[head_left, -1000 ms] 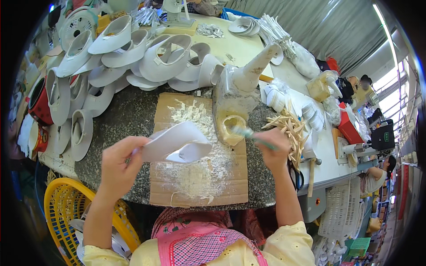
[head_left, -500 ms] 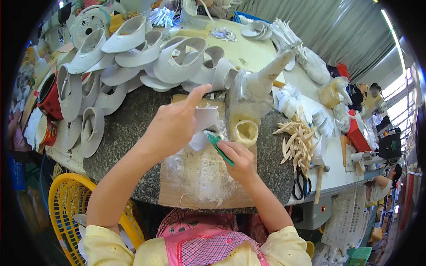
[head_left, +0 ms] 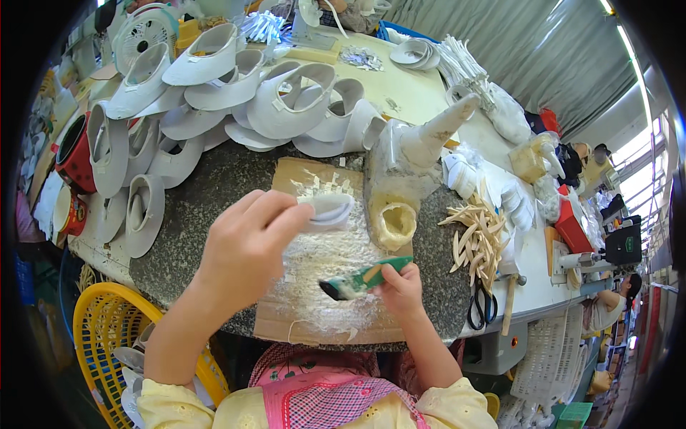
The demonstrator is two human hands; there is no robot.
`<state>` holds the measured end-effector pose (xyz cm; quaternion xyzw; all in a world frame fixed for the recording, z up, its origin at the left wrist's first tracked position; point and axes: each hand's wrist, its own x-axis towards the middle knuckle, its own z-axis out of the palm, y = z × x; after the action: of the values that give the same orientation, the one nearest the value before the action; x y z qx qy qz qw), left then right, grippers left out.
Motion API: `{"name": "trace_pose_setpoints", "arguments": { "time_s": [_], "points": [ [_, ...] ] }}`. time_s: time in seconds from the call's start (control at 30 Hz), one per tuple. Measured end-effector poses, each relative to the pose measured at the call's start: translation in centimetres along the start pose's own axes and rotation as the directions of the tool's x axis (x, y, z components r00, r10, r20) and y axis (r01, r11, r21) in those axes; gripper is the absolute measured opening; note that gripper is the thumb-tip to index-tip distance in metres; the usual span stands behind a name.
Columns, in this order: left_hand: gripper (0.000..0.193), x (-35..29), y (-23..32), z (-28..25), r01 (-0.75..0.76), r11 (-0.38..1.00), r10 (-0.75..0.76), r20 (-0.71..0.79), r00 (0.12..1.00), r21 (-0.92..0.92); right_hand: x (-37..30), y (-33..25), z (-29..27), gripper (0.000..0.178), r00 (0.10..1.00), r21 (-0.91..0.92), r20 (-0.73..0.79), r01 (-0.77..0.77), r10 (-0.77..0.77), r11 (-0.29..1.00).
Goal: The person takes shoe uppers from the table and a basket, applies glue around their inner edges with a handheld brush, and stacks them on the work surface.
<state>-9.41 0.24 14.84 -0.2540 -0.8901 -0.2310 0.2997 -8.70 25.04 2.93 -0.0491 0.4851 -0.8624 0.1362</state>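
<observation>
Head view: the left hand (head_left: 246, 247) pinches a curved white band (head_left: 331, 214). The right hand (head_left: 401, 287) grips a flat, green, black-tipped tool (head_left: 361, 279).

The left hand (head_left: 246, 247) pinches a curved white band (head_left: 334, 217) over cardboard (head_left: 286, 325) strewn with pale flakes (head_left: 325, 184). In the right hand (head_left: 402, 287), a green brush (head_left: 355, 279) points its dark end leftward, nearer me than a crusted cup (head_left: 394, 227). White visors (head_left: 289, 121) crowd the far left of the table (head_left: 189, 211), a fan (head_left: 145, 34) behind them. Over right lie heaped pale strips (head_left: 475, 239) and, just beside, scissors (head_left: 481, 287); a yellow basket (head_left: 211, 373) stands below.
</observation>
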Motion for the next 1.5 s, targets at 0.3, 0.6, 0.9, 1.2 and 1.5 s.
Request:
{"name": "trace_pose_setpoints", "arguments": {
  "time_s": [0.3,0.6,0.9,1.2,1.5],
  "points": [
    [0.019,-4.8,3.3,6.4,-0.678,0.714,0.568,0.422,0.706,0.174,0.1,-2.7,0.0,0.014,0.862,-0.649,-0.119,0.308,-0.493,0.696],
    [0.023,-7.2,3.3,8.3,-0.758,0.636,0.643,0.442,0.625,0.146,5.1,-0.7,6.5,0.009,0.817,-0.898,0.357,0.433,-0.454,0.073],
    [0.024,-8.8,2.3,7.8,-0.668,0.739,0.591,0.394,0.704,0.085,4.8,-1.3,6.7,0.008,0.875,-0.942,0.288,0.331,-0.390,0.047],
    [0.031,-12.9,0.7,6.4,-0.135,0.981,0.167,0.256,0.952,-0.137,2.8,-0.2,6.8,0.012,0.974,-0.687,0.121,0.222,-0.193,0.692],
    [0.027,-14.4,0.3,6.8,-0.150,0.973,0.191,0.249,0.949,-0.175,4.8,2.5,7.0,0.023,0.700,-0.696,0.666,0.707,-0.256,0.122]
  ]
}}
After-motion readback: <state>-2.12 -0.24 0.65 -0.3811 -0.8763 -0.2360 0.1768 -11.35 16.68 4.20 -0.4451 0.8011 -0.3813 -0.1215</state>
